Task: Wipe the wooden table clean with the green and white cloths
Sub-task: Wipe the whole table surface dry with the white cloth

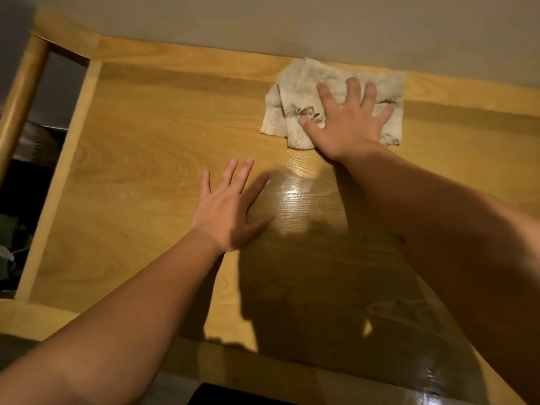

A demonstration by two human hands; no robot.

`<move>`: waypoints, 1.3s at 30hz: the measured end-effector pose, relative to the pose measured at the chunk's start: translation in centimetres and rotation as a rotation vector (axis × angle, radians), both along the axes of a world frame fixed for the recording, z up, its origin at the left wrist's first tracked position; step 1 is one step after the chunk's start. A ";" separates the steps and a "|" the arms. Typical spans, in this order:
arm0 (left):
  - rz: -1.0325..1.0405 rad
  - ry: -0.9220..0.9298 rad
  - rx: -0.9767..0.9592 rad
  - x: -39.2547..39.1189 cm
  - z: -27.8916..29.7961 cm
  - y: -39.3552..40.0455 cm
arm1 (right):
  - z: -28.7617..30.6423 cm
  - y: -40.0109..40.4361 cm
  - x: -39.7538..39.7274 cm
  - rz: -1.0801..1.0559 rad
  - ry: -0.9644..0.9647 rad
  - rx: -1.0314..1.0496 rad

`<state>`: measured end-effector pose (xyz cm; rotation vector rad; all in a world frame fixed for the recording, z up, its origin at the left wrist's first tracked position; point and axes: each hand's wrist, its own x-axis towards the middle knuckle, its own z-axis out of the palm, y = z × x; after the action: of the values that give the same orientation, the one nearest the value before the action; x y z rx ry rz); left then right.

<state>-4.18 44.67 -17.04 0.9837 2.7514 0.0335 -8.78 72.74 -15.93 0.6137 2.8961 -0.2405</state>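
Note:
The wooden table fills the view, with a raised rim along its far and left sides. A crumpled white cloth with grey marks lies near the far rim at the upper right. My right hand presses flat on the cloth with its fingers spread. My left hand rests flat on the bare wood at the centre, fingers straight and spread, holding nothing. A wet, shiny patch glints on the wood between my hands. No green cloth is in view.
A plain wall runs directly behind the table's far rim. At the left, a round wooden post rises beside the table, with dark clutter below it. My shadow covers the near right part of the tabletop.

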 end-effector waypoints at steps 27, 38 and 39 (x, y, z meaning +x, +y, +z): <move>0.190 -0.125 0.007 5.6 2.2 8.4 | 0.1 -11.5 37.7 0.043 0.094 -0.017; 0.013 -0.041 -0.023 12.4 0.6 12.0 | 0.7 -10.5 41.0 -0.012 0.078 -0.024; 0.013 -0.046 -0.016 12.4 0.6 12.0 | 0.7 -10.4 40.6 -0.028 0.060 -0.028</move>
<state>8.25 56.69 -16.41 0.9495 2.7120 0.0351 31.84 62.39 -15.22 0.6543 2.9372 -0.3072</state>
